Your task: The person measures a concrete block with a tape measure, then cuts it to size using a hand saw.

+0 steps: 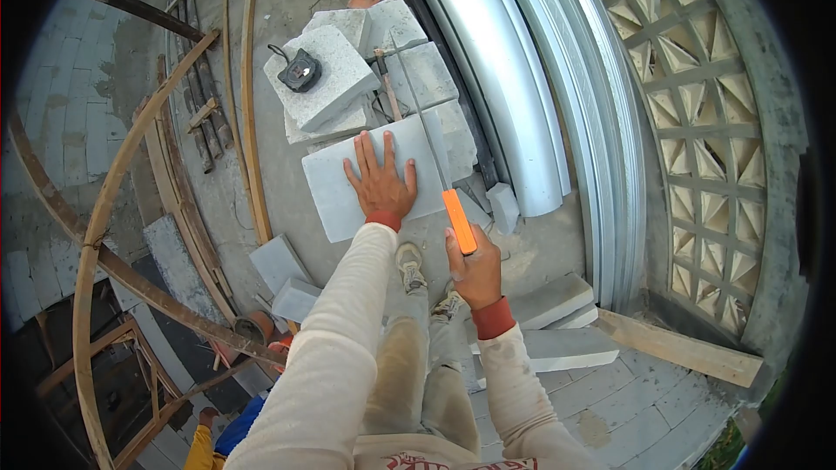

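Note:
My left hand [383,183] lies flat with fingers spread on top of a pale lightweight concrete block [329,196]. In my right hand [477,271] is the orange handle of a handsaw [459,221]. Its long thin blade points away from me and crosses the block near its right edge. Beyond, a black tape measure [300,71] rests on another block [335,87]. A hammer [389,91] lies in the gap between the stacked blocks, close to the saw blade.
Long silver metal sheets [488,61] run along the right, beside a patterned openwork wall [697,113]. Wooden strips [251,113] and poles lie at left. Cut block pieces [557,348] are near my feet, with a plank [679,346] at right. Another person's yellow sleeve [202,448] shows at lower left.

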A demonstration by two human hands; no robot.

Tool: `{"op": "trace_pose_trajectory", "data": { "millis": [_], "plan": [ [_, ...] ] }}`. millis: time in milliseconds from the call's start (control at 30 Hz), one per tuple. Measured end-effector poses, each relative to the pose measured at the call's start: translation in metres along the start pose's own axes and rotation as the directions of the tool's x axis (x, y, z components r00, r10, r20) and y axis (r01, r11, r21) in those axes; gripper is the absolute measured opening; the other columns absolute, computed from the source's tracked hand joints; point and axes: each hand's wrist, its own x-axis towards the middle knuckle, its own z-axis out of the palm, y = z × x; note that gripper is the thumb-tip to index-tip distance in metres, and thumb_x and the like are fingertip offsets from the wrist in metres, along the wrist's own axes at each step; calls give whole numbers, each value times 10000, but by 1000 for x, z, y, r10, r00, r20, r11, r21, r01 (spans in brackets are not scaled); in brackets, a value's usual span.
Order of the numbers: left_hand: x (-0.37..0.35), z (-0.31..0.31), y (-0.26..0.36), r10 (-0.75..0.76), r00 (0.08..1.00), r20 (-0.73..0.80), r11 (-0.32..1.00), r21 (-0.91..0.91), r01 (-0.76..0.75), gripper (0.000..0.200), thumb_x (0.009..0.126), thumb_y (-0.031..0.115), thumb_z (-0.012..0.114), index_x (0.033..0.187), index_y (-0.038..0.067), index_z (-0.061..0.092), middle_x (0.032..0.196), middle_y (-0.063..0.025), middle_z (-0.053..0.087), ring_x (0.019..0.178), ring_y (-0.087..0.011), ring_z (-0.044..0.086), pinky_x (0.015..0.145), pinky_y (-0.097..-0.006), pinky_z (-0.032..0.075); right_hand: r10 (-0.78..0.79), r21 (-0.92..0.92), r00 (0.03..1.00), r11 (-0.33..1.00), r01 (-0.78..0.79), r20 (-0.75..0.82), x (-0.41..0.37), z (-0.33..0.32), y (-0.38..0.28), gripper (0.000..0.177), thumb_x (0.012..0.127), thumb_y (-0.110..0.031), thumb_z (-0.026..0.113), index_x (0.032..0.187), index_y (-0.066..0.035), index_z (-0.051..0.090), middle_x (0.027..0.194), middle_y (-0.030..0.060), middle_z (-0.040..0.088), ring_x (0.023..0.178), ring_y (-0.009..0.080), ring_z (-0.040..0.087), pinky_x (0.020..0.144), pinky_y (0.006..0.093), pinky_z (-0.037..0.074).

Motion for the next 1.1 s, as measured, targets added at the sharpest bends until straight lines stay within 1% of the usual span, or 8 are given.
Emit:
{"op": "trace_pose_trajectory", "data": {
  "millis": [67,333,500,567,700,867,967,1100],
  "plan": [
    [-1,1,5,-9,1000,-2,1000,3,9,683,988,443,558,1603,175,426,1707,-199,238,1604,-351,163,1248,-627,87,-8,-37,1000,999,8,-3,-6,-8,-8,210,1001,-163,698,906,-7,594,678,158,581,546,325,556,546,375,455],
    [-1,3,2,7,1000,4,1000,-11,-7,659,1019,447,519,1602,155,422,1695,-208,246,1597,-359,171,1243,-630,94,99,-244,989,967,-69,113,-173,-94,-2,191,963,-157,722,901,-18,606,710,144,590,572,374,611,537,415,493],
    [-2,2,-2,28,1000,-1,1000,12,-28,658,1017,446,521,1598,152,427,1693,-220,245,1596,-365,171,1240,-633,100,60,-80,996,995,-55,62,-67,-30,39,206,977,-166,720,892,-16,608,669,145,582,549,366,590,528,389,468],
    [2,6,0,18,1000,-18,1000,17,-18,651,1020,447,517,1598,159,429,1695,-216,244,1597,-362,170,1240,-632,106,-45,20,999,999,45,-18,-18,0,33,225,1000,-148,683,862,-8,574,634,115,547,503,269,513,513,359,432],
    [-10,8,0,-12,1000,-13,1000,12,12,654,1018,452,519,1599,166,428,1696,-212,244,1597,-362,169,1242,-632,100,32,-45,999,999,-31,26,-51,-25,28,207,993,-136,687,867,-11,580,642,119,552,512,305,524,506,379,426],
    [-4,12,0,-3,1000,-20,1000,5,3,662,1015,463,516,1602,171,425,1696,-217,241,1599,-365,160,1242,-635,89,71,-258,995,965,-51,71,-207,-84,76,114,932,-115,727,928,-24,659,687,133,602,542,360,604,528,427,485],
    [-3,12,-4,18,1000,-21,1000,25,-18,662,1016,468,510,1603,173,424,1694,-222,240,1600,-367,154,1240,-638,89,17,-237,998,971,-4,55,-188,-65,90,139,934,-105,729,880,-23,629,669,139,588,537,363,590,518,411,469],
    [-8,12,-1,22,999,-28,999,40,-21,648,1022,472,503,1595,178,436,1694,-218,243,1600,-366,155,1239,-640,91,38,-44,999,998,-38,8,-70,-19,67,238,958,-102,712,798,-24,554,632,147,550,517,350,551,508,370,434]
  ]
}}
